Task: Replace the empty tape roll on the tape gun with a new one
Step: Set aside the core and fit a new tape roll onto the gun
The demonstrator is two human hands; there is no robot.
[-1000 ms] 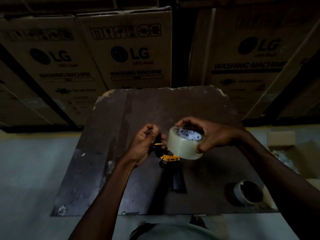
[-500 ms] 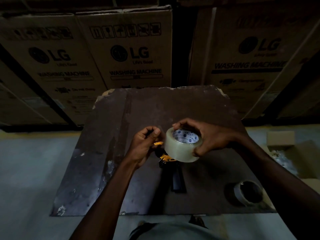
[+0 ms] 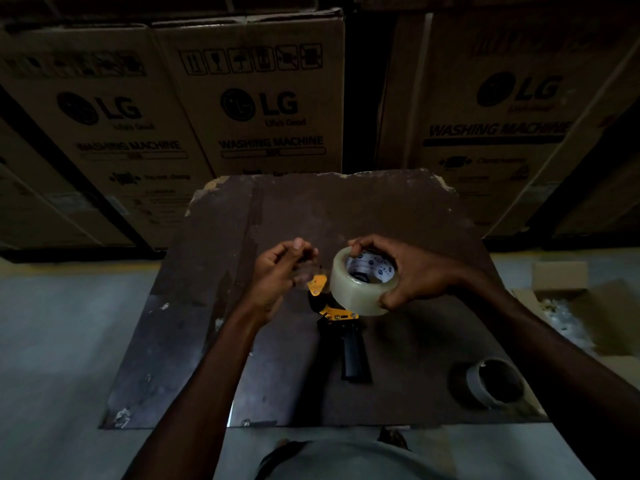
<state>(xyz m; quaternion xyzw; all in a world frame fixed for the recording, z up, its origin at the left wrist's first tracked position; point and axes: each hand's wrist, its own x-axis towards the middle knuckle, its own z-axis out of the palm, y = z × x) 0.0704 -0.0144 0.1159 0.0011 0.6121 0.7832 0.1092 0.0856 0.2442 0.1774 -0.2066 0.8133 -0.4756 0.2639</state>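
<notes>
A full roll of clear tape (image 3: 358,289) sits over the head of the yellow-and-black tape gun (image 3: 341,327), which lies on the dark board (image 3: 398,216) with its black handle toward me. My right hand (image 3: 412,271) grips the roll from the right, thumb on its near side and fingers over the top rim. Just left of the gun's yellow front plate, my left hand (image 3: 277,275) pinches the clear loose end of the tape between thumb and fingertips. The empty grey tape core (image 3: 491,386) stands at the board's near right corner.
Big cardboard washing-machine boxes (image 3: 256,98) stand stacked right behind the board. An open carton (image 3: 571,299) with crumpled filling sits on the floor to the right. Grey floor lies to the left.
The roll has dropped lower onto the gun's head. My left hand has risen a little, drawing the tape's loose end away from the roll.
</notes>
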